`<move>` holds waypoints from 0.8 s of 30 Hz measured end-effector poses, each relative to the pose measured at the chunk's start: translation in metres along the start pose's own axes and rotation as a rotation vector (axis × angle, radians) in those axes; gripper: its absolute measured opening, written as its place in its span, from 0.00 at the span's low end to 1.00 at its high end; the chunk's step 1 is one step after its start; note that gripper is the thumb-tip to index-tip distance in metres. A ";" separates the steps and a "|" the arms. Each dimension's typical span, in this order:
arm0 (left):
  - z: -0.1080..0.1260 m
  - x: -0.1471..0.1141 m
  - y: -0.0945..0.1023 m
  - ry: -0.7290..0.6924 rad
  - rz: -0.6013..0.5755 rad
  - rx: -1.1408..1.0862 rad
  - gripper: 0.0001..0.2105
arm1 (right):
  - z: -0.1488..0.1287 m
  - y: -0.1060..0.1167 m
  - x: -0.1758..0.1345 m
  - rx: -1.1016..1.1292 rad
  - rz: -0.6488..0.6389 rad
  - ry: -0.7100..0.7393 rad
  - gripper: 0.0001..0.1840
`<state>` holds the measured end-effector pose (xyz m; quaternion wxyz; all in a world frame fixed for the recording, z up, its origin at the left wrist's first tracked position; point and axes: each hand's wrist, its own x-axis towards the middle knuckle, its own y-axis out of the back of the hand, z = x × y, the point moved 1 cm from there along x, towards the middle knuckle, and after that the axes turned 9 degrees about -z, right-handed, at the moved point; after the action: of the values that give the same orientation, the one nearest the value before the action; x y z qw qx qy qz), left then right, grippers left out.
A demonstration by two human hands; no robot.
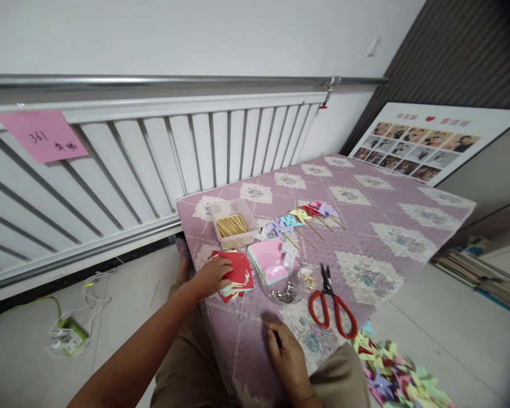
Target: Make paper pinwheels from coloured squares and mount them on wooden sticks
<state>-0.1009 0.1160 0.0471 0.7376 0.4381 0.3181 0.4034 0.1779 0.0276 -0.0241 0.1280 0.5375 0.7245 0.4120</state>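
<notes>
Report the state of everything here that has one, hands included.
Left hand: resting on red paper
Right hand: loosely curled
Scissors: slightly open, flat
Stick box: open, partly full
Stick pinwheels: lying in a row
Other pinwheels: heaped
Power strip: plugs inserted
Pink note: hung on radiator

You get soft, fairly even light, with glare over the stacked pink sheets (267,249), dark right-hand corners, and wide-angle distortion stretching the radiator (203,147) leftward.
</notes>
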 end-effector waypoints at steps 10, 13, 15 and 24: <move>-0.004 0.002 0.002 0.006 0.019 -0.038 0.18 | 0.000 -0.002 0.001 -0.012 -0.018 0.006 0.10; -0.004 0.002 0.002 0.008 0.018 -0.038 0.16 | -0.001 -0.001 0.001 -0.014 -0.018 -0.002 0.11; -0.004 0.002 0.003 0.008 0.020 -0.040 0.16 | -0.002 0.000 0.001 -0.015 -0.016 -0.002 0.11; -0.004 0.002 0.002 -0.002 0.017 -0.029 0.17 | -0.003 0.000 0.002 -0.013 -0.018 -0.007 0.11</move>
<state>-0.1035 0.1200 0.0469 0.7408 0.4306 0.3078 0.4137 0.1755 0.0279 -0.0221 0.1375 0.5315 0.7264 0.4136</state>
